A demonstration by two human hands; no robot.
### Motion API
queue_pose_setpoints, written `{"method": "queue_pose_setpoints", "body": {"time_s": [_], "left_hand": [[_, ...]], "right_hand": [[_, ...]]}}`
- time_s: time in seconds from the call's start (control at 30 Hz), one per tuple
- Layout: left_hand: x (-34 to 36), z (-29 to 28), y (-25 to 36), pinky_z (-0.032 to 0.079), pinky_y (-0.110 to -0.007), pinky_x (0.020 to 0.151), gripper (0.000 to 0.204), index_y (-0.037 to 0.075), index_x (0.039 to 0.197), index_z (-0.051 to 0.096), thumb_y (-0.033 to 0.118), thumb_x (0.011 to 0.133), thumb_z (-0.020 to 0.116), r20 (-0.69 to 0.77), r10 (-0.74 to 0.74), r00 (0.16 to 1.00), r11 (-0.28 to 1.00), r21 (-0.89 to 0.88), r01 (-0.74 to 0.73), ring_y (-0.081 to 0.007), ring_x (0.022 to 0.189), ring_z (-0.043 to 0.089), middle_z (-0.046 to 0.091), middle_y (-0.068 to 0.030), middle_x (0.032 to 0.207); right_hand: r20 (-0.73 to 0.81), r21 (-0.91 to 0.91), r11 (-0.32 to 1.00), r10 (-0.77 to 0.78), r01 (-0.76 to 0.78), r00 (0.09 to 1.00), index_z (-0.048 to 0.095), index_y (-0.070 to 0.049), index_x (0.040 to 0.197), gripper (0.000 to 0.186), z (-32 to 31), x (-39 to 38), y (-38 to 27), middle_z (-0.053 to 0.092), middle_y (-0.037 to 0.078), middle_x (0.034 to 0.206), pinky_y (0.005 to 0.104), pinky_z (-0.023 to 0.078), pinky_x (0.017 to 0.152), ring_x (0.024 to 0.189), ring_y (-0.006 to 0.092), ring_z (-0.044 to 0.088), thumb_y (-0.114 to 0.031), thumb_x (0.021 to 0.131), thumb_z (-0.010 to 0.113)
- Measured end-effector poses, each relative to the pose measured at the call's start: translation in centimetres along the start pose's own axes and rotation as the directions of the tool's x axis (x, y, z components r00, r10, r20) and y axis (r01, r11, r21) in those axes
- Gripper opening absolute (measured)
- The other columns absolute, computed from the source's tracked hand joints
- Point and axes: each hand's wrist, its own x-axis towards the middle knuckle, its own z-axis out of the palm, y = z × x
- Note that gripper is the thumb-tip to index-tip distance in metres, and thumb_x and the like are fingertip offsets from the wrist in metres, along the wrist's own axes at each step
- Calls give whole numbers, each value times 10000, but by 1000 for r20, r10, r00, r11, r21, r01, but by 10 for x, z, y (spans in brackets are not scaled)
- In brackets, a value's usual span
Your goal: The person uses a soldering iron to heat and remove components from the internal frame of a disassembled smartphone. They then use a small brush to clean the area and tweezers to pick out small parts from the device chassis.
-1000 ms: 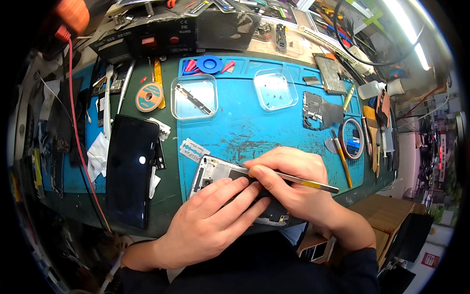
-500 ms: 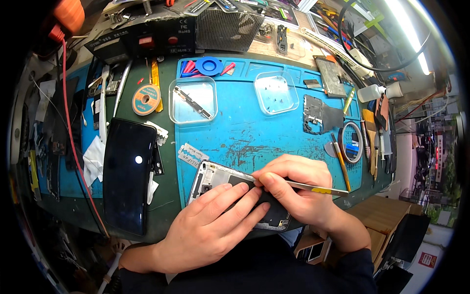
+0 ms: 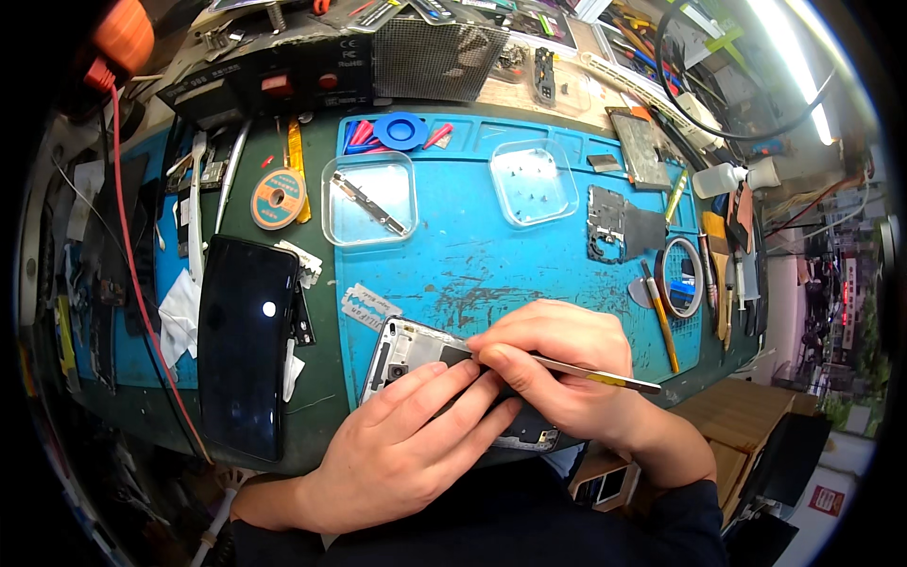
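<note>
An opened phone body (image 3: 408, 346), with a silver frame and bare inner parts, lies slanted at the mat's front edge. Across it rests my left hand (image 3: 402, 449), fingers stretched and lying flat on the phone; its thumb is hidden. My right hand (image 3: 572, 369) pinches a slim flat metal tool (image 3: 609, 376) with a yellow patch near its back end. The tool's tip is hidden behind my fingers, which meet the phone's far long edge beside my left fingertips. A razor blade (image 3: 370, 303) lies by the phone's upper left corner.
Left of the mat lies a black phone screen (image 3: 248, 350), with a wire spool (image 3: 280, 198) beyond it. Two clear trays, one holding a metal strip (image 3: 370, 203), one small screws (image 3: 534, 184), stand farther back. On the right are a phone part (image 3: 607, 223), a tape roll (image 3: 680, 276) and brushes (image 3: 716, 246).
My right hand has slid left along the phone's far edge with the metal tool, close against my left fingertips. The left hand stays nearly where it was.
</note>
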Motion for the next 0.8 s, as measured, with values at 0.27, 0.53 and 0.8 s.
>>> {"method": "queue_pose_setpoints", "body": {"time_s": [0.27, 0.53, 0.8], "left_hand": [[1, 0, 0, 523, -420, 1098, 450, 141, 1358, 794, 139, 911, 742, -6, -30, 1000, 999, -40, 29, -252, 1335, 623, 682, -70, 1473], [-1, -1, 1, 520, -420, 1100, 428, 146, 1357, 794, 162, 930, 769, 3, -25, 1000, 999, -20, 25, -243, 1331, 629, 691, -68, 1465], [0, -1, 0, 502, -405, 1125, 445, 153, 1371, 788, 159, 927, 750, 4, -21, 1000, 1000, -10, 21, -229, 1371, 613, 678, -66, 1483]], "right_hand": [[5, 11, 999, 39, -39, 999, 802, 24, 983, 59, 0, 2, -6, 786, 152, 875, 364, 598, 681, 755, 289, 765, -20, 956, 776], [22, 35, 994, 98, -99, 995, 806, 27, 999, 72, -6, -3, -4, 794, 150, 884, 348, 605, 670, 741, 269, 769, -29, 971, 770], [48, 0, 1000, 18, -18, 999, 812, 19, 1010, 83, -3, 4, 1, 799, 140, 905, 364, 611, 725, 808, 286, 779, -37, 956, 782]]}}
